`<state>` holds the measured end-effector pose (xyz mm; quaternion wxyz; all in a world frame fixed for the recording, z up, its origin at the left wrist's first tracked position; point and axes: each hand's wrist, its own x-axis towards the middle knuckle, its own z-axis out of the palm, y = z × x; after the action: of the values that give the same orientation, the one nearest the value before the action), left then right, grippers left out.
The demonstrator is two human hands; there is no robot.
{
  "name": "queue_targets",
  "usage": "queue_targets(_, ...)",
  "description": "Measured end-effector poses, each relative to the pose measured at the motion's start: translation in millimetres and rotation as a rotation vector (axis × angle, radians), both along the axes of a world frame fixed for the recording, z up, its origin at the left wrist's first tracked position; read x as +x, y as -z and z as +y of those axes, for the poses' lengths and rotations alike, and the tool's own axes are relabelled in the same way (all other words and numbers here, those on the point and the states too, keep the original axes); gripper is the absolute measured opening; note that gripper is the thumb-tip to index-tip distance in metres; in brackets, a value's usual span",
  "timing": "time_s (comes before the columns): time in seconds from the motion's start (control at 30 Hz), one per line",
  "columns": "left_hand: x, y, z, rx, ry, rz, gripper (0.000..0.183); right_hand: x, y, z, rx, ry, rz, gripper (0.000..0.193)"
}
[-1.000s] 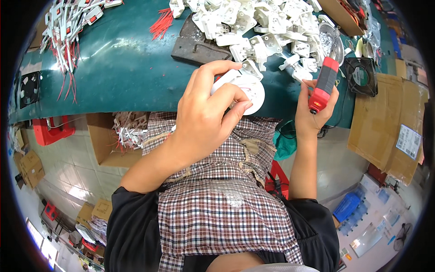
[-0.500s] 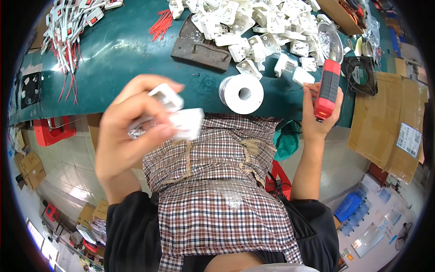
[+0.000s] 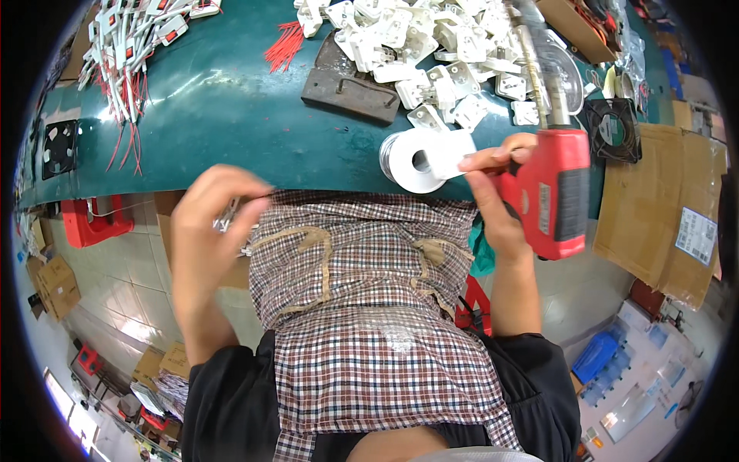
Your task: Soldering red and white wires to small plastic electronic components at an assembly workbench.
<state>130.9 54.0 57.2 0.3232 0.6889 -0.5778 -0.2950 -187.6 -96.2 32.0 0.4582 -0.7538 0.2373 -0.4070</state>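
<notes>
My right hand (image 3: 500,196) holds a red and black electric screwdriver (image 3: 558,204), its long metal shaft pointing away over the table. Between that hand's fingertips is also a flat white plastic piece (image 3: 453,154), which hides part of the white wire spool (image 3: 404,165) behind it. My left hand (image 3: 214,231) is blurred at the table's near edge, its fingers curled round small silvery metal pieces (image 3: 225,215) that look like screws. Beyond the spool lies a heap of white plastic housings (image 3: 454,38).
A dark metal block with a handle (image 3: 350,98) stands before the heap, near a bundle of red wires (image 3: 285,46). White cables with red-switch boxes (image 3: 127,54) lie at far left. Black fans (image 3: 613,129) and a cardboard box (image 3: 654,208) are on the right.
My left hand has moved down and no longer shows the white plastic parts it held. My right hand has come left and nearer with the screwdriver and the white piece, now over the spool.
</notes>
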Motion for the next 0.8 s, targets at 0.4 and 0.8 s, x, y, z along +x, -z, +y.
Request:
queue_targets(0.4, -107.5, 36.4, -80.9, -0.698, 0.215, 0.015, 0.034, 6.6, 11.3, 0.9, 0.170, 0.072, -0.001, 0.055)
queue_targets(0.8, -104.9, 32.3, -68.1, -0.691, 0.093, -0.153, 0.034, 16.4, 11.6, 2.2, 0.082, 0.267, 0.160, 0.044)
